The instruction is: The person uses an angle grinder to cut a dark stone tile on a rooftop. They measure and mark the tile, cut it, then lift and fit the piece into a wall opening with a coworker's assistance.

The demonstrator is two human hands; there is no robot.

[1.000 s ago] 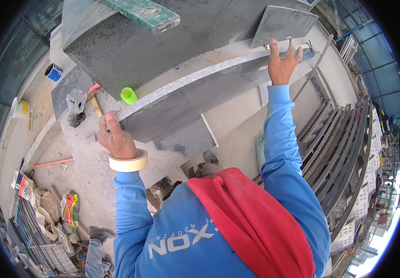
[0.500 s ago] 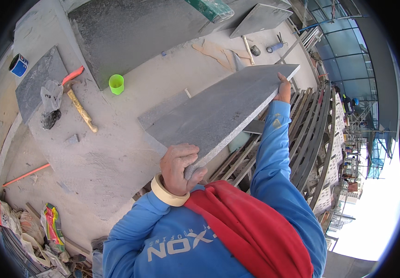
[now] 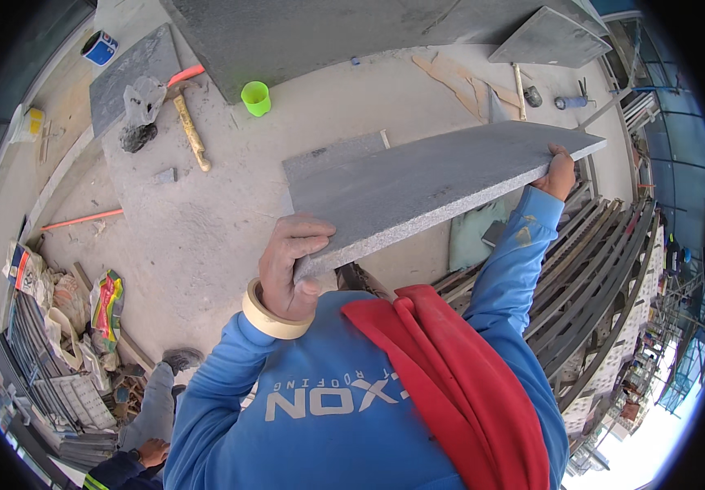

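A long grey stone slab [image 3: 426,175] is held out in front of me, its speckled rough edge facing my body. My left hand [image 3: 291,260] grips its near left corner, fingers over the top and thumb at the end. A roll of masking tape [image 3: 271,314] sits round my left wrist like a bracelet. Farther off, my right hand [image 3: 558,172] is closed round the slab's right end, thumb on the upper face. Beneath the slab's left part, a smaller grey stone piece [image 3: 332,153] lies on the dusty floor.
A hammer [image 3: 191,135], a green cup [image 3: 256,98] and a plastic bag [image 3: 144,100] lie at the far left. Large dark slabs [image 3: 311,37] stand beyond. Metal bars [image 3: 581,269] are stacked on the right. Bags [image 3: 107,306] and another person's hand [image 3: 153,452] are at lower left.
My view has turned, so the floor things sit higher and further right. The slab now lies more level, its right end further right. Another person's leg and hand now show at lower left.
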